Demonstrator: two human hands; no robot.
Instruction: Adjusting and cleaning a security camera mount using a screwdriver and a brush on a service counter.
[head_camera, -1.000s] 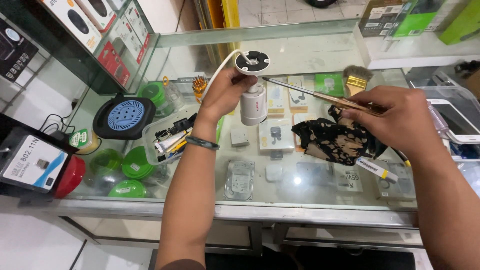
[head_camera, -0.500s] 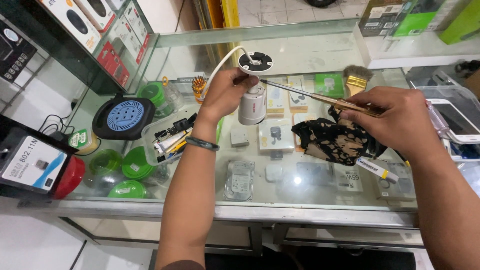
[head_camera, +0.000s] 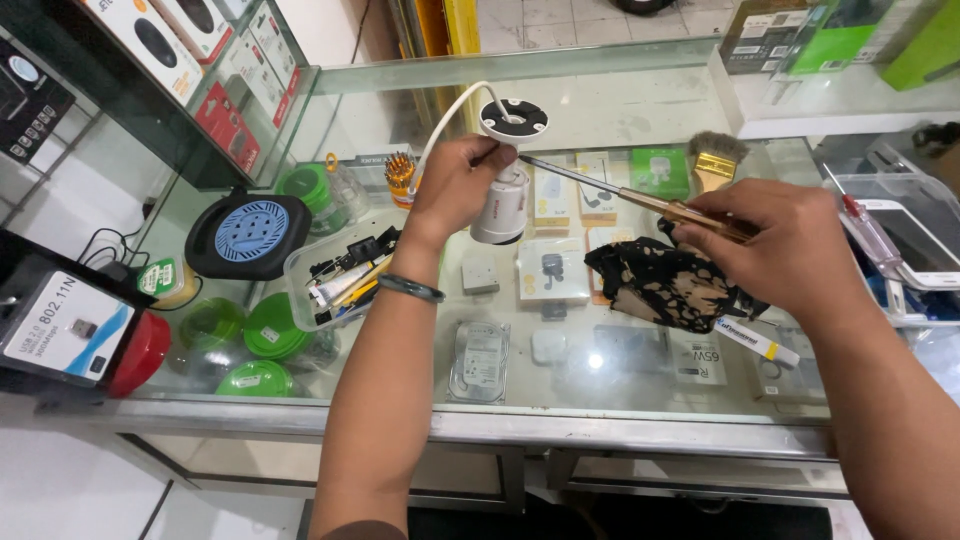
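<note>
Left hand (head_camera: 455, 185) wrapped tightly round the neck of a white cylindrical plastic security camera (head_camera: 503, 200), held upright above the glass counter (head_camera: 600, 390). Right hand (head_camera: 790, 245) pinches a long metal screwdriver with amber handle (head_camera: 640, 200), tip at the camera's round mounting base (head_camera: 513, 120). For a clean turn, keep the shaft in line with the screw and the camera steady. A black patterned cloth (head_camera: 665, 285) lies right of the camera.

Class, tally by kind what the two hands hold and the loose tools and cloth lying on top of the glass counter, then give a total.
White security camera, in the left hand: 1
Screwdriver, in the right hand: 1
Paintbrush: 1
Black patterned cloth: 1
Total: 4
</note>
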